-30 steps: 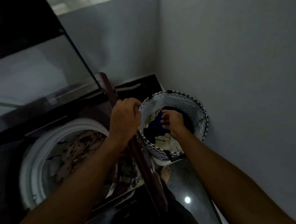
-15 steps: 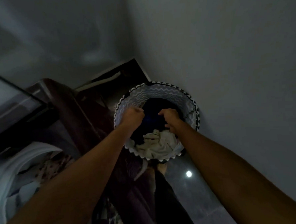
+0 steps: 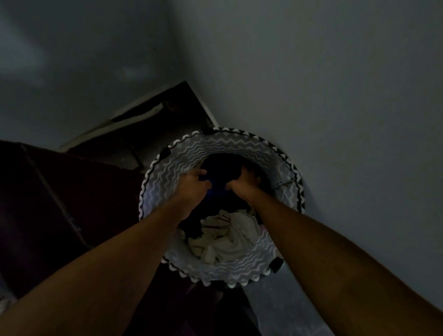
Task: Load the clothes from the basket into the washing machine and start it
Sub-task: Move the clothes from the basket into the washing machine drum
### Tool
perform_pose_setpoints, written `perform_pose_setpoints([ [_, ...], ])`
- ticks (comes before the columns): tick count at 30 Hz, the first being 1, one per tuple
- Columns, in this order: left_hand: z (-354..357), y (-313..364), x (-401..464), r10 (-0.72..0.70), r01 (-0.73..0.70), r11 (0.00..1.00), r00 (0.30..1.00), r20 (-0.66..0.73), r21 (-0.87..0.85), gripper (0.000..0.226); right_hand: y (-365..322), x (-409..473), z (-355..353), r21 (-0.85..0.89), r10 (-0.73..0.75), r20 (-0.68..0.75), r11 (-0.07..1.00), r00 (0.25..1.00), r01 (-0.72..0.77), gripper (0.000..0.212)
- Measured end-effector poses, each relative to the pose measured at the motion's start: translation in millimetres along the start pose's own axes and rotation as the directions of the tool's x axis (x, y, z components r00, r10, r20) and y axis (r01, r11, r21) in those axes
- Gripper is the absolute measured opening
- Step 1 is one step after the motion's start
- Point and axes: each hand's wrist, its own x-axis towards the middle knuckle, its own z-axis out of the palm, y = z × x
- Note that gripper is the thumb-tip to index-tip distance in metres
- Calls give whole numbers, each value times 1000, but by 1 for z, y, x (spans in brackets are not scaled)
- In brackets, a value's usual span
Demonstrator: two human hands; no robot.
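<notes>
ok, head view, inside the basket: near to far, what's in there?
Pale crumpled garment at the near side → left hand and right hand, level with each other, fingers closed on the dark blue garment → far wall of the basket.

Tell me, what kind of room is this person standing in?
Probably a dim laundry corner at home. Both hands, left hand and right hand, reach into a round patterned laundry basket holding dark clothes and a pale garment, set against plain walls.

Basket (image 3: 165, 196) mouth open above; wall (image 3: 340, 110) touching right rim.
</notes>
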Motion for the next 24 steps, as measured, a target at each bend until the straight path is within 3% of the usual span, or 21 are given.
perform_pose_setpoints([
  [5, 6, -7, 21, 87, -76, 973, 995, -40, 217, 34, 11, 32, 15, -126, -5, -23, 992, 1000, 2, 88],
  [8, 9, -8, 25, 81, -76, 978, 997, -19, 196, 34, 28, 43, 25, -144, -88, 49, 985, 995, 94, 70],
  [10, 10, -7, 24, 57, -55, 982, 998, -9, 182, 36, 26, 28, 22, -39, -137, 116, 989, 984, 142, 52],
  [14, 11, -7, 19, 67, -71, 979, 997, 27, 189, 51, 7, 1, 12, 299, -143, -16, 944, 990, 141, 9],
  [18, 2, -1, 3, 11, -20, 996, 995, 102, 87, 87, -29, -24, -10, 525, -33, -63, 849, 997, 61, 16],
  [19, -2, 2, -2, -18, 16, 1000, 993, 116, 22, 92, -36, -31, -16, 549, -6, -35, 835, 999, 24, 28],
  [21, -12, 8, -14, -36, 47, 995, 991, 127, -84, 100, -46, -51, -25, 579, -40, 1, 815, 999, 31, 38],
  [24, -27, 18, -31, 14, -4, 996, 994, 112, -89, 108, -46, -74, -32, 673, -51, 10, 739, 999, 31, 36],
])
